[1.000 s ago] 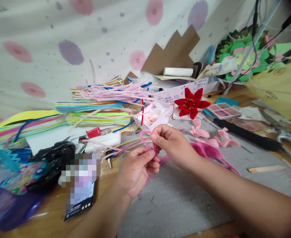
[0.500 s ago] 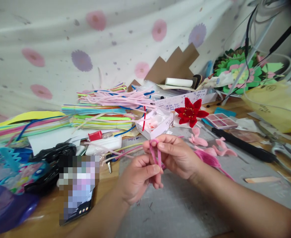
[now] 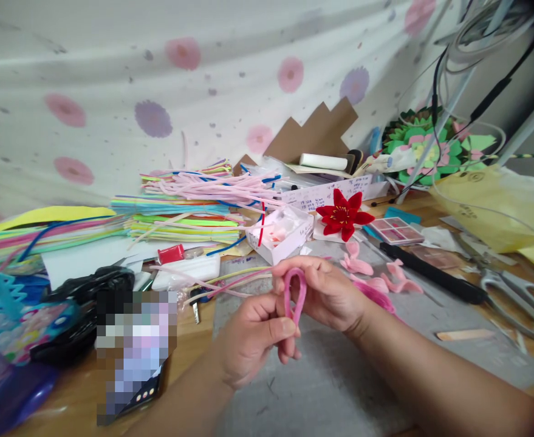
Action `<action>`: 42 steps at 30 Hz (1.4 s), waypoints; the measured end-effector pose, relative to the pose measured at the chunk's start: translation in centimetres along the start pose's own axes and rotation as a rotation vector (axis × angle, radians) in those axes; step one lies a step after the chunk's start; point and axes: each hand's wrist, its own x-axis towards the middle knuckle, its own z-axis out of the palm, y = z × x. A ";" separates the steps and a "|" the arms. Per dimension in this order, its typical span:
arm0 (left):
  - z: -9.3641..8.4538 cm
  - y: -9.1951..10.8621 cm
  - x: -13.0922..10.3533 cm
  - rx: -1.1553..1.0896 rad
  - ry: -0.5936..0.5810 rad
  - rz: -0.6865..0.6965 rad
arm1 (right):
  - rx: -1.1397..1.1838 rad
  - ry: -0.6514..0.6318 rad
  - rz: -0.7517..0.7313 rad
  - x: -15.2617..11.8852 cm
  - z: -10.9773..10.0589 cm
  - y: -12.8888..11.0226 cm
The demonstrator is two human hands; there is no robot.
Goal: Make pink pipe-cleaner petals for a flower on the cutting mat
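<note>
A pink pipe cleaner (image 3: 299,297) is bent into a teardrop loop, round at the top and narrow at the bottom. My left hand (image 3: 260,331) pinches the loop's lower end between thumb and fingers. Behind its upper curve, my right hand (image 3: 333,294) has its fingers bent and holds the loop at its right side; part of that grip is hidden. Beneath the right wrist lies a darker pink fuzzy bundle (image 3: 376,295) on the grey mat (image 3: 321,376). Light pink curled petals (image 3: 356,261) rest just beyond it.
A red fuzzy flower (image 3: 345,215) stands behind the petals, near a white box (image 3: 289,240). Bundles of coloured pipe cleaners (image 3: 184,227) are stacked at the back left. Scissors (image 3: 517,297) and a wooden stick (image 3: 465,334) lie right, a phone (image 3: 139,364) left.
The loop's top has widened from a narrow, pinched shape to a rounded one. My right fingertips have shifted from its tip to behind its curve. My left hand keeps its pinch.
</note>
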 end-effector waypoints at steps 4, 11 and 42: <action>0.0 -0.1 0.0 -0.004 -0.014 -0.043 | -0.100 -0.013 -0.061 0.0 0.0 -0.2; 0.1 -0.2 0.1 0.035 0.002 -0.063 | -0.074 0.070 -0.066 0.1 0.4 -0.1; -4.4 2.5 1.5 0.732 0.277 0.015 | -1.849 -0.320 0.067 -0.1 -2.5 0.7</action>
